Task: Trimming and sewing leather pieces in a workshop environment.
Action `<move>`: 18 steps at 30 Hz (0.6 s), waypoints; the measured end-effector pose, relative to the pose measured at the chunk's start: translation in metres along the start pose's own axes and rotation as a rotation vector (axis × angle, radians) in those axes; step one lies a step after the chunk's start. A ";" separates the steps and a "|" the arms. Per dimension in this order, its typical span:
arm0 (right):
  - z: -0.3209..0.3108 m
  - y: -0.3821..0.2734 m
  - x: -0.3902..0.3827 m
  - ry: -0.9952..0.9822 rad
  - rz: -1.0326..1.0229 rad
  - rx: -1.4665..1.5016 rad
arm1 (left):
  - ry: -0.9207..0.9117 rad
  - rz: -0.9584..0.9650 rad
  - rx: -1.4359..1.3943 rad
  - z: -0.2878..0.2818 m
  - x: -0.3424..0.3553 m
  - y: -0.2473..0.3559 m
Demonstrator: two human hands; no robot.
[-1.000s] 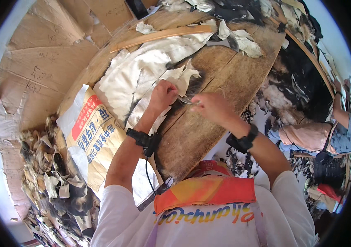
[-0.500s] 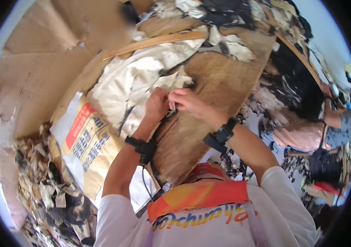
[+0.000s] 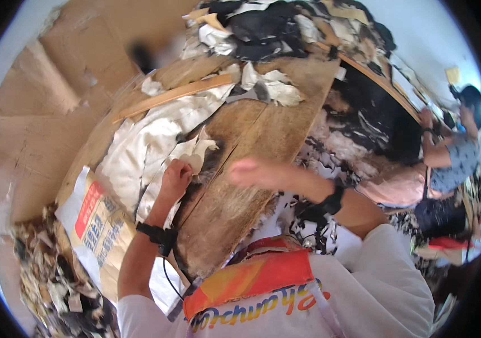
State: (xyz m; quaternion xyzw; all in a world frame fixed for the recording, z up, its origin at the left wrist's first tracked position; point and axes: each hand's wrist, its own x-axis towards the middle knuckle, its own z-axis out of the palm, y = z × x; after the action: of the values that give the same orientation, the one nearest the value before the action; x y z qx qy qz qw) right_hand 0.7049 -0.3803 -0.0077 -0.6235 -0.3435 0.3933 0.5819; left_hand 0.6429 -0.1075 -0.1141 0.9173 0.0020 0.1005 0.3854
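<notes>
On the worktop (image 3: 285, 118), the left hand (image 3: 177, 179) sits clenched on the pale hide piece (image 3: 193, 152); at its three o'clock, the right hand (image 3: 246, 172) blurs, grip unreadable! Looks midway: that piece in hand, no finish visible, pale scraps (image 3: 279, 90) loose at one o'clock.

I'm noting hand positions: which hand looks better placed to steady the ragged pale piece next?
Probably the left hand: it is right at the ragged pale piece, fingers curled. The right hand, blurred, appears apart from it, over the wooden board.
</notes>
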 end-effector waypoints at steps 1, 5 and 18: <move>-0.037 -0.004 -0.008 0.010 0.016 -0.191 | 0.027 -0.044 0.022 -0.002 -0.004 0.004; -0.216 -0.007 -0.023 0.397 -0.198 -0.504 | 0.022 -0.185 0.070 -0.017 -0.001 0.025; -0.445 0.083 0.048 0.623 0.076 -1.669 | 0.113 -0.454 0.610 0.073 0.000 0.082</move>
State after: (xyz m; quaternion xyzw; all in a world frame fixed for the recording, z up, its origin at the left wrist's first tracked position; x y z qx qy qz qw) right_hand 1.1206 -0.5473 -0.0888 -0.9338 -0.3233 -0.1532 -0.0084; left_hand 0.6503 -0.2167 -0.1062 0.9590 0.2561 0.0580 0.1066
